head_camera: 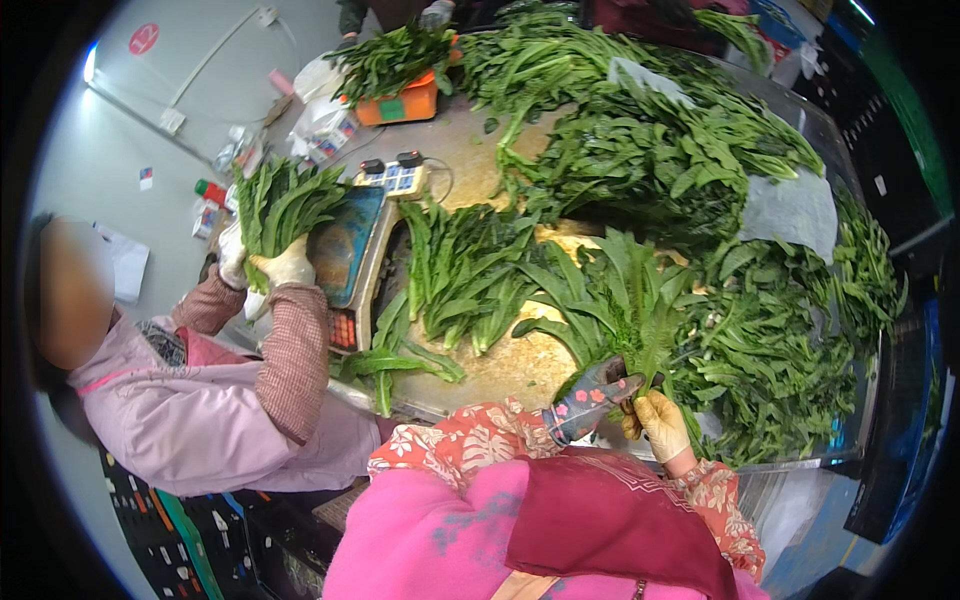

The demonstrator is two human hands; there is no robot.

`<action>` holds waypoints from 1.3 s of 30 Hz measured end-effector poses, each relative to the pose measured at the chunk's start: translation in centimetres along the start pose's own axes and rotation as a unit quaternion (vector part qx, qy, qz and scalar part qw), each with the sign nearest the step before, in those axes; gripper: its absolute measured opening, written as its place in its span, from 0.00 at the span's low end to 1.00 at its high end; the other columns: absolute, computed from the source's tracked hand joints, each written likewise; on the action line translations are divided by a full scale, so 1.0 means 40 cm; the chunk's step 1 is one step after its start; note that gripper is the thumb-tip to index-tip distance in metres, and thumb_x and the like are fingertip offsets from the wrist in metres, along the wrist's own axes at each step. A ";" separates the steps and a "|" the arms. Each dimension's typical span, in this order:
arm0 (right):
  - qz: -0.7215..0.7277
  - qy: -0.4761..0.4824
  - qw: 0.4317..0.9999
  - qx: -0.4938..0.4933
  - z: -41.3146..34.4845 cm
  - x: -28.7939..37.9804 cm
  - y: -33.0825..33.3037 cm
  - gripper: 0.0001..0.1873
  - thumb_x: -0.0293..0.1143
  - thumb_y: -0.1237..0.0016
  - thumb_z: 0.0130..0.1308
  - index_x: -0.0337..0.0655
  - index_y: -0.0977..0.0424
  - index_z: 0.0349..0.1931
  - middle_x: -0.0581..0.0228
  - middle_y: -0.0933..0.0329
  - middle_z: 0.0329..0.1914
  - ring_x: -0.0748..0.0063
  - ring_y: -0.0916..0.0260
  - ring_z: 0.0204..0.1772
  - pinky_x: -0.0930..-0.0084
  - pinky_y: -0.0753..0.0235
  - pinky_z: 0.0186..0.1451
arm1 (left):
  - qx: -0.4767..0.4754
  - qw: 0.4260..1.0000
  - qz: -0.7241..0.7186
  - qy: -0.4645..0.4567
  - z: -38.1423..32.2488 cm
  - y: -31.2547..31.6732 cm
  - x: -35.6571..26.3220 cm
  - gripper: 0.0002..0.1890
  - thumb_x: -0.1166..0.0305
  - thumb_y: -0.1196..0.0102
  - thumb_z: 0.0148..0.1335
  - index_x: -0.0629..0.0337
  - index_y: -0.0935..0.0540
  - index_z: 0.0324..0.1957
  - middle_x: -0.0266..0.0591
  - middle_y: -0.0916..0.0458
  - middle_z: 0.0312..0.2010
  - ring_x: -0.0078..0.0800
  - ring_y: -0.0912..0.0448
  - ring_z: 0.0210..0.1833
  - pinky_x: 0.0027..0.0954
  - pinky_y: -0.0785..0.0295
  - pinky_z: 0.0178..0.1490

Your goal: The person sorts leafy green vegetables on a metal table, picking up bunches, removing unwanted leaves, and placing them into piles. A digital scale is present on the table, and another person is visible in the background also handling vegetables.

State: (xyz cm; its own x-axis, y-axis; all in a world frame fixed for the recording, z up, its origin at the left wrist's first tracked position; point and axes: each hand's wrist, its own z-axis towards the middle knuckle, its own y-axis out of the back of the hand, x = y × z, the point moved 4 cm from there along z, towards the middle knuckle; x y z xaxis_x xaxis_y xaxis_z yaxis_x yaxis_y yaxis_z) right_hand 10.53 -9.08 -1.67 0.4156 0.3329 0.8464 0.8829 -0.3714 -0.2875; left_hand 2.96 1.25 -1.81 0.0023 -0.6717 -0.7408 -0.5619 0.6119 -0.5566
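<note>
My left hand (600,397), in a grey glove with pink flowers, is closed around the stalks of a leafy green vegetable bunch (637,300). My right hand (660,424), in a stained cream glove, grips the lower stem ends of that same bunch. The leaves fan out away from me over the metal table (480,382). Close by on the right lies a heap of loose leafy greens (765,375). Left of the bunch rest several trimmed-looking bundles of greens (472,270), stems towards me.
A co-worker (210,397) at left holds greens (289,202) beside a weighing scale (345,244). Behind it are a power strip (391,178) and an orange crate (397,101) of greens. More greens (630,142) pile at the back, with plastic sheets (791,210). Another person's hand (437,13) shows at top.
</note>
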 end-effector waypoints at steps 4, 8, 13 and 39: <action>-0.021 -0.014 0.999 0.041 0.023 0.014 -0.029 0.19 0.45 0.61 0.63 0.34 0.33 0.33 0.66 0.28 0.25 0.81 0.34 0.25 0.87 0.34 0.28 | -0.099 0.977 0.175 -0.072 -0.040 0.082 -0.094 0.14 0.67 0.44 0.53 0.64 0.28 0.39 0.43 0.25 0.36 0.26 0.26 0.38 0.26 0.29 0.41; -0.057 -0.039 0.998 0.003 0.030 0.010 -0.003 0.15 0.39 0.62 0.65 0.34 0.31 0.33 0.66 0.27 0.28 0.83 0.34 0.25 0.88 0.35 0.28 | -0.333 0.882 0.223 -0.249 -0.162 0.332 -0.254 0.20 0.69 0.44 0.52 0.67 0.31 0.46 0.43 0.25 0.37 0.25 0.25 0.36 0.24 0.27 0.37; -0.033 -0.066 0.997 0.000 0.045 -0.016 0.005 0.14 0.38 0.62 0.65 0.34 0.32 0.33 0.65 0.26 0.28 0.83 0.34 0.24 0.88 0.35 0.27 | -0.396 0.803 0.335 -0.294 -0.236 0.562 -0.342 0.28 0.66 0.44 0.52 0.66 0.36 0.54 0.46 0.27 0.44 0.33 0.27 0.43 0.28 0.29 0.44; -0.109 0.020 0.978 -0.179 0.080 0.026 0.135 0.13 0.37 0.61 0.63 0.36 0.30 0.34 0.64 0.25 0.29 0.79 0.32 0.27 0.84 0.33 0.28 | -0.398 0.640 0.642 -0.137 -0.116 0.643 -0.237 0.24 0.66 0.53 0.59 0.63 0.37 0.56 0.56 0.30 0.48 0.44 0.31 0.50 0.35 0.37 0.53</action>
State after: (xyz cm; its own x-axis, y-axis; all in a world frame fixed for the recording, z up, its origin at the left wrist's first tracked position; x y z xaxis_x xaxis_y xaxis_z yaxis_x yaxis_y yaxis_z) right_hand 16.44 -7.94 -3.77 0.2105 0.4057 0.8894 0.8134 -0.5774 0.0708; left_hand -15.34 21.43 -7.36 -0.8009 0.3379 -0.4944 -0.4897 0.1057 0.8655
